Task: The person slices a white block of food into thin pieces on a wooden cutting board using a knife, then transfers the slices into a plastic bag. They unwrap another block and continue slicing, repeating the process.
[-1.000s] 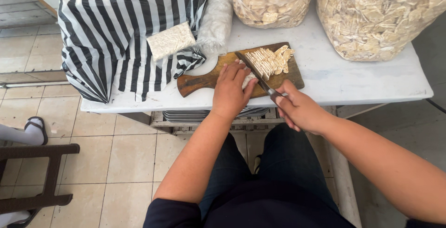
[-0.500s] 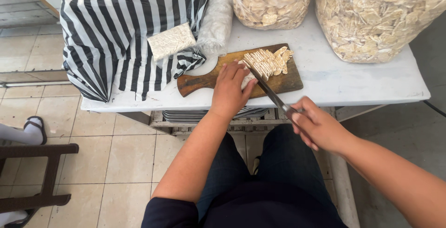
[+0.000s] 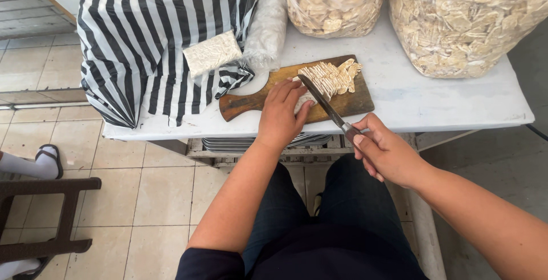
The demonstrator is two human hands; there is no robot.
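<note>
— Head view first: where is the pale block being cut?

— The pale block [image 3: 301,98] lies on the wooden cutting board [image 3: 348,100], at the near edge of the white bench [image 3: 411,100]. Thin slices [image 3: 333,76] already cut from it fan out just beyond it on the same board.

— And the hands?

— The left hand [image 3: 281,114] presses down on the block, its fingers [image 3: 285,90] curled flat over the top, so they are closed on it rather than lifting it. The right hand [image 3: 388,153] sits off the bench edge, fingers wrapped tight round the handle of a knife [image 3: 326,104]. The blade runs diagonally up and left, its tip beside the left fingertips, where block meets slices.

— What surrounds the board?

— To its left, a black-and-white striped cloth [image 3: 148,40] drapes over the bench, with a small clear packet of pale pieces [image 3: 211,53] resting on it. Behind the board stand two large clear bags of pale chips, one in the middle [image 3: 334,3] and one at the right [image 3: 468,20]. Below the bench, the floor is tiled, and another person's sandalled foot [image 3: 48,157] shows at far left.
</note>
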